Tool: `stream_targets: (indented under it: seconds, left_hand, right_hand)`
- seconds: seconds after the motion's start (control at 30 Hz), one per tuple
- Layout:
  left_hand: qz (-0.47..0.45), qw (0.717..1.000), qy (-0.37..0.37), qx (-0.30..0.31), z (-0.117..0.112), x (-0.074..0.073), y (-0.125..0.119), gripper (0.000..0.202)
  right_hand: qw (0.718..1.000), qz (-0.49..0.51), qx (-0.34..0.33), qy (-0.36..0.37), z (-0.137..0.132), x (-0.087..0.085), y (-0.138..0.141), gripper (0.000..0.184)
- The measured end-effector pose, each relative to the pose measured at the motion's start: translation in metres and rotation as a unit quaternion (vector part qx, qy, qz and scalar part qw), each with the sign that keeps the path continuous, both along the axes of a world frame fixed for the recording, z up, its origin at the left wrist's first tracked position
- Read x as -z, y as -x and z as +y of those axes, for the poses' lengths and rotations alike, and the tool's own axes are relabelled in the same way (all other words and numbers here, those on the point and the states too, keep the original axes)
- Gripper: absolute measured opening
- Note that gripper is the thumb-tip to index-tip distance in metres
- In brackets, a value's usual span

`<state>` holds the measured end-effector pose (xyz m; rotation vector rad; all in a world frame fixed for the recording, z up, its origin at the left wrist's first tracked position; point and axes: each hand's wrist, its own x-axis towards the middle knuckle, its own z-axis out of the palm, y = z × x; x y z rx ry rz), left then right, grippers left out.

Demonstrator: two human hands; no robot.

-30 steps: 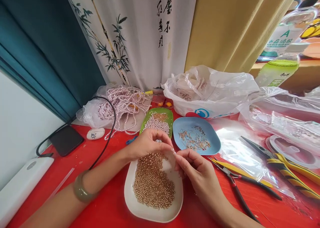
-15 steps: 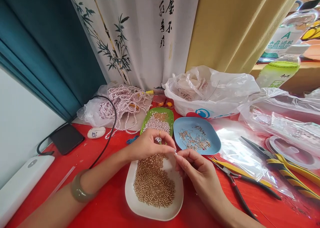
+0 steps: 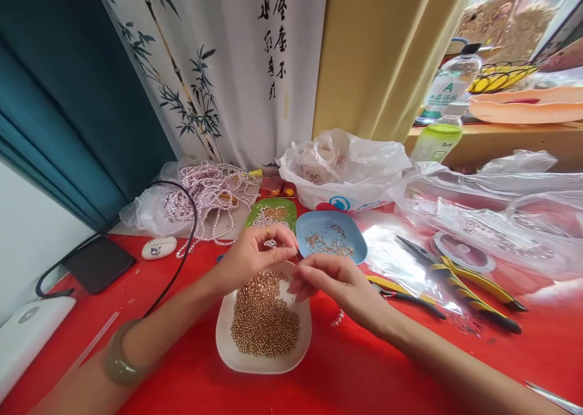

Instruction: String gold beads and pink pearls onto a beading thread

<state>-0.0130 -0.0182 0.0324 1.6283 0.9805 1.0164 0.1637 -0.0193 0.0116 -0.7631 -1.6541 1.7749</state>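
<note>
My left hand (image 3: 262, 250) is closed in a pinch above the far end of the white tray (image 3: 222, 337) of gold beads (image 3: 266, 318). A fine thread (image 3: 298, 256) shows at its fingertips, and a few pale beads lie under its palm. My right hand (image 3: 325, 275) is close beside it on the right, thumb and fingers drawn together; what lies between them is too small to make out. Below the right wrist a short string of clear beads (image 3: 337, 318) shows against the red table. Its link to either hand is hidden.
Behind the hands are a green tray (image 3: 291, 207) of pearly and gold beads and a blue tray (image 3: 357, 236) of metal pins. Pliers (image 3: 460, 284) lie right, plastic bags (image 3: 346, 178) behind. Pink bead strands (image 3: 204, 190), a phone (image 3: 98, 263) and a black cable (image 3: 195, 220) are left.
The view has swung to the right. My hands have come slightly apart at the fingertips, a thread now showing between them; the tiny bead seen there before is no longer visible.
</note>
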Motion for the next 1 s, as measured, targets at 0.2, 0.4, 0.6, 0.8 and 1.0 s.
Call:
stream_targets:
  seconds: [0.2, 0.4, 0.6, 0.8, 1.0]
  left_hand:
    - [-0.062, 0.995, 0.073, -0.012, -0.006, 0.008, -0.008, 0.016]
    - [-0.147, 0.975, 0.143, 0.085, -0.018, 0.009, -0.027, 0.043]
    - [-0.100, 0.984, 0.125, 0.077, -0.020, 0.003, -0.041, 0.024]
    - [-0.081, 0.985, 0.128, 0.079, -0.017, -0.008, -0.063, 0.011]
    - [-0.143, 0.974, 0.139, 0.104, -0.020, -0.023, -0.071, 0.008]
  right_hand:
    - [0.999, -0.010, -0.048, -0.014, 0.007, -0.014, -0.007, 0.019]
    - [0.987, -0.037, 0.058, -0.144, 0.008, -0.034, -0.018, 0.014]
    - [0.977, -0.021, 0.129, -0.169, 0.006, -0.055, -0.027, 0.015]
    - [0.978, 0.037, 0.151, -0.138, 0.005, -0.069, -0.034, 0.015]
    - [0.954, 0.136, 0.222, -0.151, 0.014, -0.071, -0.047, 0.011]
